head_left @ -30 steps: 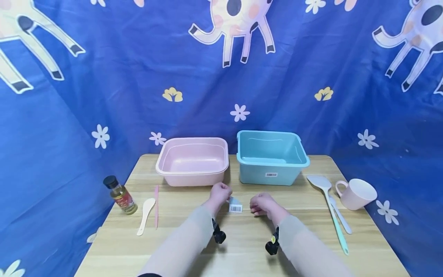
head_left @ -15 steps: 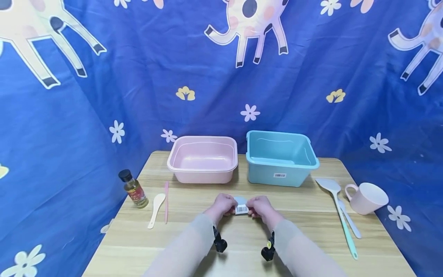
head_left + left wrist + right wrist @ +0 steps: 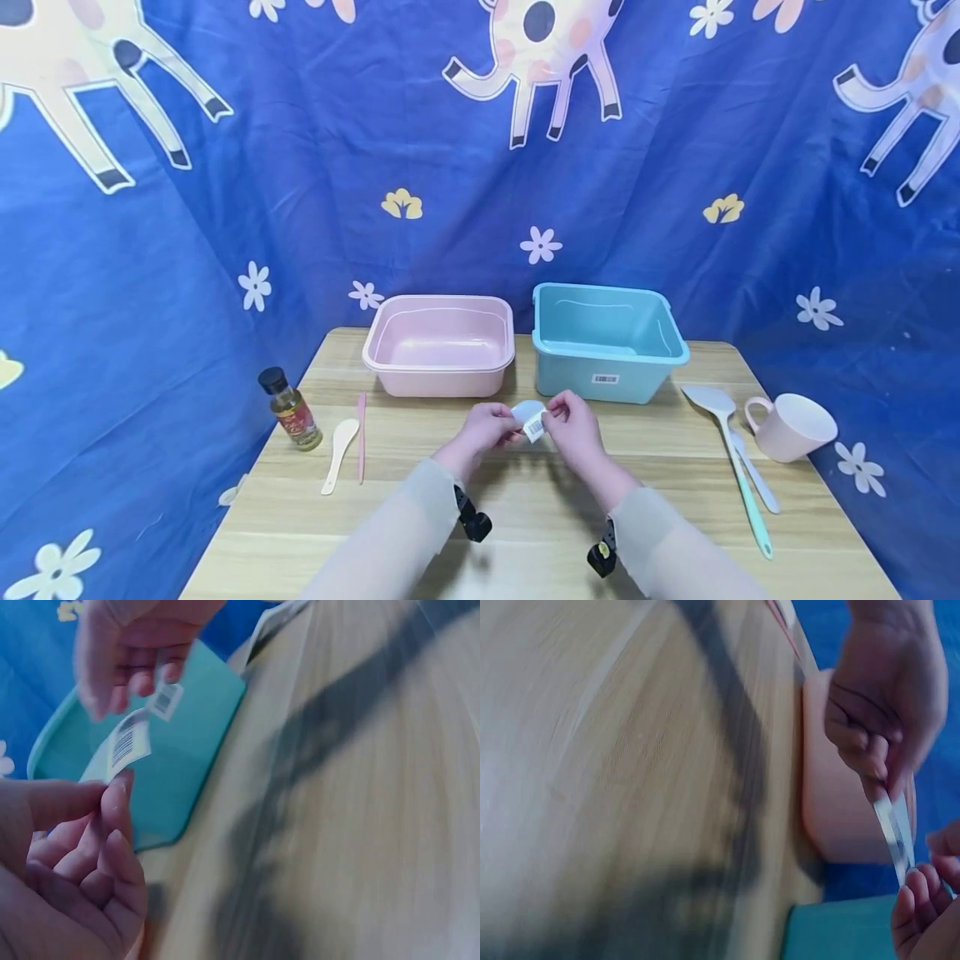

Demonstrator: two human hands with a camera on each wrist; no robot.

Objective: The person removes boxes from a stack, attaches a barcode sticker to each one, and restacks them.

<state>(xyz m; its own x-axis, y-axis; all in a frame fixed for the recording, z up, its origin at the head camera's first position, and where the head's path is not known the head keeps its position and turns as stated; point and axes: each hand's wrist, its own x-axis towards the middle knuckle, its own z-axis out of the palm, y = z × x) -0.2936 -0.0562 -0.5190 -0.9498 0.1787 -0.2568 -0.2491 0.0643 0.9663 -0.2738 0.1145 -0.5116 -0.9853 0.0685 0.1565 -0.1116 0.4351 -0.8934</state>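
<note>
Two hands raised just above the wooden table [image 3: 525,533], both pinching one small pale blue card with a barcode sticker [image 3: 529,419]: left hand [image 3: 483,429] on its left edge, right hand [image 3: 573,429] on its right; further back, pink basin [image 3: 440,346] and teal bin [image 3: 606,340] side by side; off left, oil bottle [image 3: 289,408]; off right, pink mug [image 3: 791,427]

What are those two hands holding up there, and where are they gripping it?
A small light blue piece with a barcode label. The left hand pinches its left edge, the right hand its right edge, above the table.
</note>
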